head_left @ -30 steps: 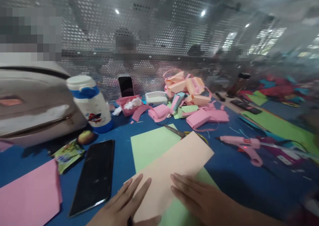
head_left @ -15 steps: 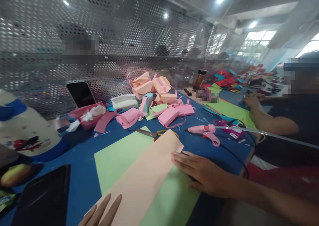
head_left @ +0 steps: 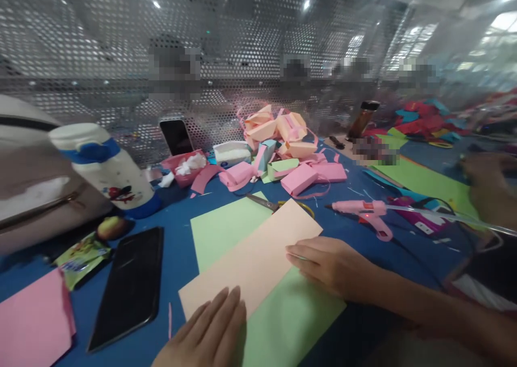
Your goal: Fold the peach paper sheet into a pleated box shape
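Note:
A peach strip of paper lies slantwise across a light green sheet, which shows on both sides of it. My left hand rests flat on the strip's near end, fingers stretched out. At the strip's right edge is my right hand, its fingers extended over the edge and a little apart, with a sliver of green between them. Scissors with yellow handles lie behind the strip, partly covered by it. To the right lies a pink glue gun with a clear glue stick out its back.
Folded pink paper boxes and peach ones are piled by the perforated metal screen. Left are a white-and-blue bottle, a black tablet-like slab, a snack packet and pink paper. A co-worker's blurred arm is at right.
The view has swung left, so things appear farther right. My left hand shows more fully on the peach strip, whose near end is now in view. My right hand remains at its right edge.

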